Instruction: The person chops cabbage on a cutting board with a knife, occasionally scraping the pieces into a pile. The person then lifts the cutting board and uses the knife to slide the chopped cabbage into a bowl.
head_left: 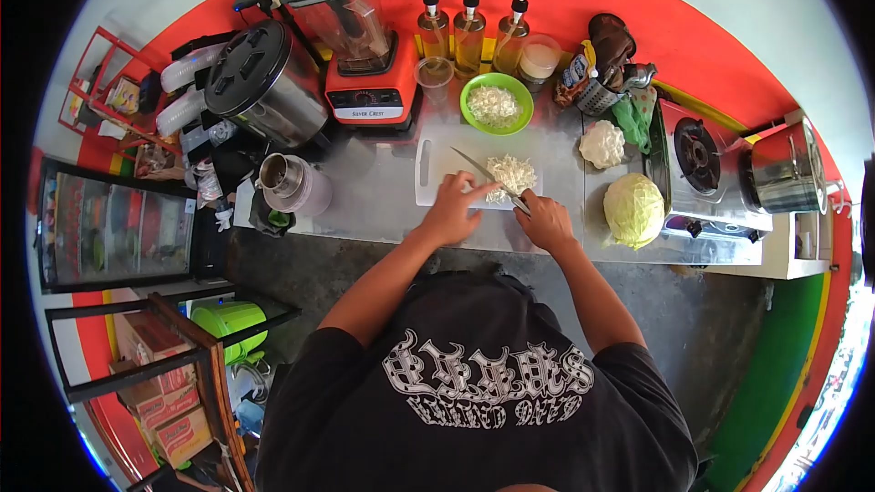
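My right hand [547, 222] is wrapped around the handle of a kitchen knife [476, 164], whose blade slants up and left across the white cutting board [433, 159]. Beside the blade, at the board's front edge, is my left hand [451, 211]; its fingers are apart and the index finger reaches toward the blade. A heap of shredded cabbage [516, 171] lies on the board, partly under the knife. Just behind the board stands a lime-green bowl [526, 117] holding more shredded cabbage [493, 106].
A whole cabbage [633, 210] and a pale bundle [602, 144] sit right of the board, near the gas stove [720, 169] with its pot [786, 164]. Behind are three pump bottles [469, 32], a clear cup [435, 77] and a red blender [369, 96]. A metal container [292, 182] stands left.
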A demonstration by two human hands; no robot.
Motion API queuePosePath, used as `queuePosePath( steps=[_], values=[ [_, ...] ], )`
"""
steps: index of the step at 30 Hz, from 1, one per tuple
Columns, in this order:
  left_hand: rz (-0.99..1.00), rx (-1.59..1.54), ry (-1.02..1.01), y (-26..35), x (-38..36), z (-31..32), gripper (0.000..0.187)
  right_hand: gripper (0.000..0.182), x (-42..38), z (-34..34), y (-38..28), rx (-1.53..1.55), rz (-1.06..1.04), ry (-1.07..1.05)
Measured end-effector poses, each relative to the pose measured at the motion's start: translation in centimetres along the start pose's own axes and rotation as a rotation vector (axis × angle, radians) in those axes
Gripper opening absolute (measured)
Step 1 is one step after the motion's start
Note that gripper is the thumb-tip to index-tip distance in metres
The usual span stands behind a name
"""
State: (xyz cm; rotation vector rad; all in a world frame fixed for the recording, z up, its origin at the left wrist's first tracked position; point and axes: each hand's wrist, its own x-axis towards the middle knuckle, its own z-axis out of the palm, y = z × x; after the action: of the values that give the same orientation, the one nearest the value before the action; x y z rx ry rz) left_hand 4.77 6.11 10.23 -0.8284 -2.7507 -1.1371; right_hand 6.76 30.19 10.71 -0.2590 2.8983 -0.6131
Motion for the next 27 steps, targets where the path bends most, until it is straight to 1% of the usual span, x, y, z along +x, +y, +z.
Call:
queuePosePath(
  steps=[1,2,4,5,7,10,16,17,19,21,24,25,27],
  values=[
    [0.023,0.054,-0.084,1.0,0.4,0.4,0.072,0.026,0.1,-0.3,-0.1,0.008,-0.014,0.0],
    [0.014,0.067,-0.081,1.8,0.6,0.9,0.072,0.026,0.1,-0.6,-0.1,0.024,-0.063,0.037],
    [-0.046,0.137,-0.151,2.7,0.8,1.9,0.073,0.025,0.1,-0.7,0.0,0.046,-0.122,0.074],
    [-0.051,0.145,-0.147,2.9,0.8,2.2,0.073,0.024,0.0,-0.7,0.2,0.045,-0.144,0.085],
    [-0.138,0.235,-0.183,3.3,1.0,2.7,0.073,0.024,-0.1,-0.9,0.9,0.039,-0.177,0.097],
    [-0.182,0.291,-0.17,3.8,1.1,3.2,0.076,0.024,-0.5,-1.4,2.0,-0.018,-0.212,0.057],
    [-0.264,0.351,-0.11,2.7,1.4,4.5,0.076,0.022,-1.6,-3.2,4.3,-0.037,-0.216,0.033],
    [-0.27,0.347,-0.102,2.3,1.4,4.7,0.076,0.022,-1.9,-3.6,4.6,-0.041,-0.186,0.025],
    [-0.329,0.393,-0.154,1.4,1.6,5.0,0.079,0.021,-2.5,-4.1,5.4,-0.051,-0.166,0.021],
    [-0.353,0.423,-0.144,0.8,2.0,5.2,0.081,0.022,-2.9,-4.4,6.2,-0.032,-0.138,0.027],
    [-0.482,0.427,-0.164,0.3,2.5,4.9,0.081,0.023,-3.4,-4.7,7.3,-0.002,-0.085,-0.002],
    [-0.486,0.431,-0.16,0.0,2.6,5.0,0.081,0.024,-3.5,-4.7,7.8,0.014,-0.047,-0.019],
    [-0.508,0.366,0.096,-0.7,2.0,5.6,0.064,0.027,-3.3,-3.9,9.0,0.044,-0.021,-0.053]
  ],
)
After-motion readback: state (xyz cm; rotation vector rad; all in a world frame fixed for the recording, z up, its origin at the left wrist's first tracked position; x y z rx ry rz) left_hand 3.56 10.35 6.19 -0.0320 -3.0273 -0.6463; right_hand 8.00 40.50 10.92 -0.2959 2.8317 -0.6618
